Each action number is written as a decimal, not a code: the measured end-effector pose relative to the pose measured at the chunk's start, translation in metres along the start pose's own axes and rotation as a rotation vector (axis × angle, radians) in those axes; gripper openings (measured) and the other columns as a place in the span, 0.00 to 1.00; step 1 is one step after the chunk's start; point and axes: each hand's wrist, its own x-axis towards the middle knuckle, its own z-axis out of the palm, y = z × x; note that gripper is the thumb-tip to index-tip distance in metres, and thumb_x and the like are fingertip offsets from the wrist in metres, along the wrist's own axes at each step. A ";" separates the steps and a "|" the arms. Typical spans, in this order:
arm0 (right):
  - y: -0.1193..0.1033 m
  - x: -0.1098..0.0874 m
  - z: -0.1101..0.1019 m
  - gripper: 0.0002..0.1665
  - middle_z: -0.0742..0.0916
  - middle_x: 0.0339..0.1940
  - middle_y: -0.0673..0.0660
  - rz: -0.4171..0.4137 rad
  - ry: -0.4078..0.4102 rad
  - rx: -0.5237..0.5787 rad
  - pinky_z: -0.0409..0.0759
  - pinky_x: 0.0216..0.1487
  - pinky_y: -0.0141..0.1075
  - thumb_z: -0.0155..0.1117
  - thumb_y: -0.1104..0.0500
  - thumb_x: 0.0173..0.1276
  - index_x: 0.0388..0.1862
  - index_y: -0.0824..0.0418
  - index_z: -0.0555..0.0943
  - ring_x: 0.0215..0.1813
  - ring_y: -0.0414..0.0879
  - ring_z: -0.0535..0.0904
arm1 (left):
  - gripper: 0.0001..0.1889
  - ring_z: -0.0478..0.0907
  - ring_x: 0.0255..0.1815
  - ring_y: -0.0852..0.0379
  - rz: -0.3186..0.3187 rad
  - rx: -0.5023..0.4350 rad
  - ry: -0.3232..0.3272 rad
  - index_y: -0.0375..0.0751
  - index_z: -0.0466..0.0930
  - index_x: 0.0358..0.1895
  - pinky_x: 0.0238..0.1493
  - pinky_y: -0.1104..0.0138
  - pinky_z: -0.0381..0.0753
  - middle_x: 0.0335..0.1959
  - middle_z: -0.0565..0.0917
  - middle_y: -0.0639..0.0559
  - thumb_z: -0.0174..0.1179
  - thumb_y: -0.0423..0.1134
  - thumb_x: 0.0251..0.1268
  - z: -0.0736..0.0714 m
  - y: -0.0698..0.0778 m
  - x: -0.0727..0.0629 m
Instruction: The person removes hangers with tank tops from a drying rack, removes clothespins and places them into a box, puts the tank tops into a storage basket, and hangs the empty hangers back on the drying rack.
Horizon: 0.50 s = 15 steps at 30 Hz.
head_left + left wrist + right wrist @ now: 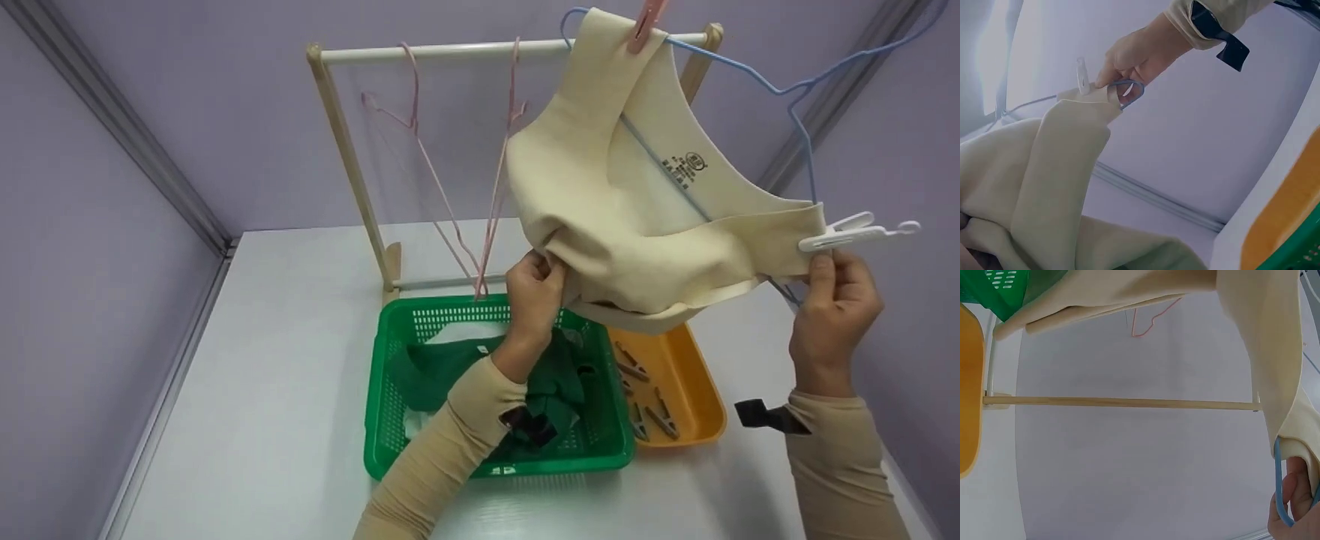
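Observation:
A cream sleeveless vest (622, 195) hangs on a blue wire hanger (739, 64), tilted, with dark printing inside its neck. A pink clothespin (646, 26) clips one shoulder strap to the hanger. On the other strap sits a white clothespin (844, 234). My left hand (534, 296) grips the bunched fabric at the vest's lower left. Just below the white clothespin, my right hand (836, 307) pinches the strap end. In the left wrist view, the right hand (1134, 59) holds that strap where the hanger's looped end sticks out. Some right fingers (1294, 484) show beside this blue loop.
A rack with a white bar (465, 51) and wooden posts stands behind, carrying two pink hangers (442, 180). Below is a green basket (371, 390) with dark green and white cloth. An orange tray (709, 397) beside it holds several grey clothespins (661, 420).

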 end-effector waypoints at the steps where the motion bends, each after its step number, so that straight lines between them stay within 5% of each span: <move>1: 0.000 0.000 -0.001 0.11 0.86 0.30 0.54 0.004 0.002 0.005 0.79 0.36 0.26 0.54 0.73 0.69 0.34 0.65 0.83 0.31 0.41 0.81 | 0.10 0.75 0.24 0.68 0.044 0.015 -0.019 0.24 0.80 0.40 0.26 0.74 0.73 0.27 0.83 0.33 0.53 0.31 0.70 -0.001 0.004 -0.002; 6: 0.002 -0.001 -0.003 0.10 0.87 0.31 0.55 0.018 0.015 0.032 0.80 0.37 0.27 0.55 0.72 0.68 0.34 0.66 0.83 0.32 0.42 0.82 | 0.10 0.82 0.27 0.61 0.179 0.095 -0.129 0.24 0.80 0.44 0.31 0.76 0.79 0.32 0.85 0.29 0.56 0.30 0.67 -0.008 0.025 -0.008; 11: 0.004 -0.003 0.000 0.11 0.87 0.30 0.54 0.018 -0.003 0.016 0.81 0.38 0.26 0.54 0.73 0.68 0.33 0.64 0.83 0.32 0.41 0.83 | 0.09 0.85 0.27 0.48 0.283 0.203 -0.138 0.27 0.82 0.40 0.30 0.74 0.82 0.29 0.87 0.34 0.58 0.32 0.64 -0.017 0.038 -0.014; 15: 0.005 -0.004 0.003 0.12 0.88 0.31 0.54 0.012 -0.024 0.009 0.81 0.38 0.26 0.54 0.73 0.68 0.32 0.64 0.84 0.33 0.41 0.84 | 0.06 0.83 0.21 0.52 0.422 0.279 -0.137 0.29 0.82 0.35 0.25 0.75 0.79 0.23 0.86 0.38 0.61 0.31 0.60 -0.022 0.045 -0.020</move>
